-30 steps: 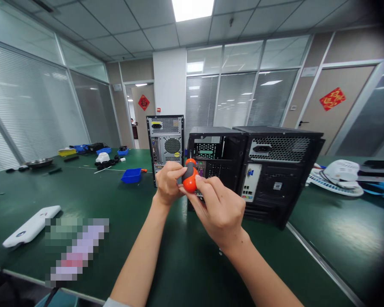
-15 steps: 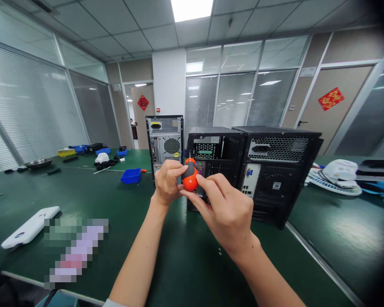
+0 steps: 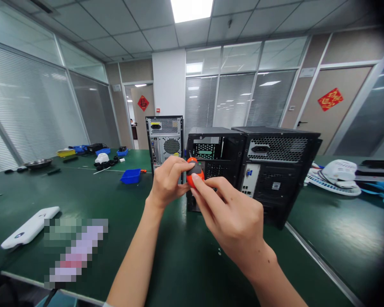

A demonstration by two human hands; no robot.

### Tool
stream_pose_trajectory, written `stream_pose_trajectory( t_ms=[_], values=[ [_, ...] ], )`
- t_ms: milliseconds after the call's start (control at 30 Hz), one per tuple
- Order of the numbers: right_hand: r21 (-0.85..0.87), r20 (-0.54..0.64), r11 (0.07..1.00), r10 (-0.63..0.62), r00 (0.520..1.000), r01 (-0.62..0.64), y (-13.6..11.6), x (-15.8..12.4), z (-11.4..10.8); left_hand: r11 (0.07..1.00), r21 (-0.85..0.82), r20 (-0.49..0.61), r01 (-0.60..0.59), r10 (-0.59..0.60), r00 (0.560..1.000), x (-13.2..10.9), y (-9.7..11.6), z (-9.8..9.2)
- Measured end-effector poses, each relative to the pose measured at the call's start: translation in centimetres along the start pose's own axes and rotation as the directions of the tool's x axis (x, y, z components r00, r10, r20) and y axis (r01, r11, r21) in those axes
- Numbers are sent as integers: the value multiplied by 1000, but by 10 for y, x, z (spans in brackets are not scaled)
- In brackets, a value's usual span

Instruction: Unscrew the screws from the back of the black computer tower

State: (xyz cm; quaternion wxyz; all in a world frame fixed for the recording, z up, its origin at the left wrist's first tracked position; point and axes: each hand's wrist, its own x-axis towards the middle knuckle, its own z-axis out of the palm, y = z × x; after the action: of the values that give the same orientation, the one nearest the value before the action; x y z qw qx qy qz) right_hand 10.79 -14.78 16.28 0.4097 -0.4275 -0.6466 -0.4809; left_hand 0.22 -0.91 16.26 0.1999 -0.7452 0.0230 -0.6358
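Note:
Between my hands is a screwdriver [image 3: 195, 169] with a stubby orange and grey handle, its shaft pointing away from me. My left hand [image 3: 167, 179] pinches the handle from the left side. From the right, the thumb and fingers of my right hand [image 3: 232, 209] grip the handle's near end. Right behind the screwdriver stands a black computer case [image 3: 232, 147] with an opening at the top of its back panel. The shaft is close to this case's left edge; whether its tip touches a screw is hidden.
A silver-backed computer case [image 3: 166, 128] stands behind to the left, and another black case [image 3: 275, 183] adjoins on the right. A blue tray [image 3: 131, 176] and a white device [image 3: 30, 227] lie on the left of the green table [image 3: 92, 196]. Small bits [image 3: 219, 252] lie in front.
The screwdriver handle has shifted slightly right and up. My right hand has turned and moved right, its thumb now across the handle. My left hand still holds on.

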Motion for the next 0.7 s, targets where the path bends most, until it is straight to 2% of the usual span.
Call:
stream_pose_trajectory(
  t_ms=[133, 367, 700],
  values=[
    [-2, 26, 1000, -23, 999, 23, 0, 2, -6, 1000, -14, 91, 6, -4, 996, 6, 2, -8],
    [-8, 74, 998, -57, 996, 58, -2, 2, -9, 999, 20, 171, 35, -38, 984, 13, 4, -16],
    [-15, 104, 996, -87, 991, 89, -3, 1, -9, 978, -18, 344, 207, -188, 920, 22, 10, -29]
  ],
)
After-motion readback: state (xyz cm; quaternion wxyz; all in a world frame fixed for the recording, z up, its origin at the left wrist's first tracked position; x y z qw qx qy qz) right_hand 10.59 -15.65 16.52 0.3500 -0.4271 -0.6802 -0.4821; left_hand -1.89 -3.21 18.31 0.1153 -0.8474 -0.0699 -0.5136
